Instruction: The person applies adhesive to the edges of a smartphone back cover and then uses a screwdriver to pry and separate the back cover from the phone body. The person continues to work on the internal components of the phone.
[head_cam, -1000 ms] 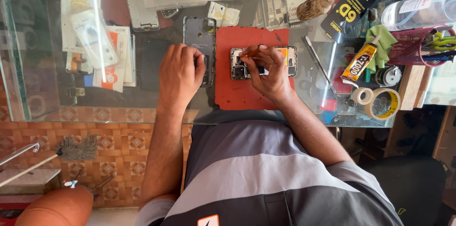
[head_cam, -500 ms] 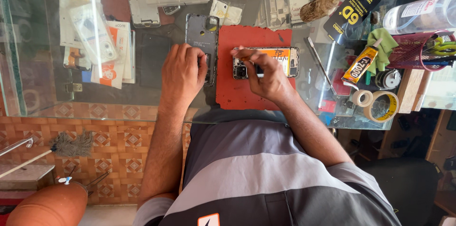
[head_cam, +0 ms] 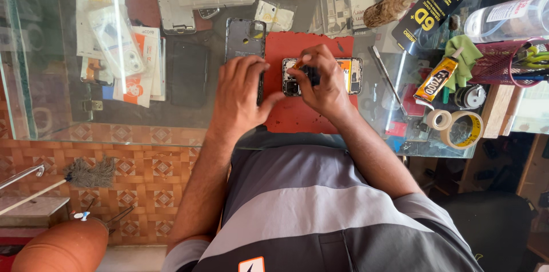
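An opened smartphone (head_cam: 350, 75) lies on a red work mat (head_cam: 309, 49) at upper centre of the frame. The right hand (head_cam: 320, 80) pinches a part over it; the left hand (head_cam: 243, 92) rests flat and released on a phone back cover (head_cam: 245, 38) just left.

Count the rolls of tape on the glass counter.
2. Both sit at the counter's right edge: a small beige roll and, touching it on its right, a larger yellowish roll, just below the glue tube. More may be hidden among the clutter.
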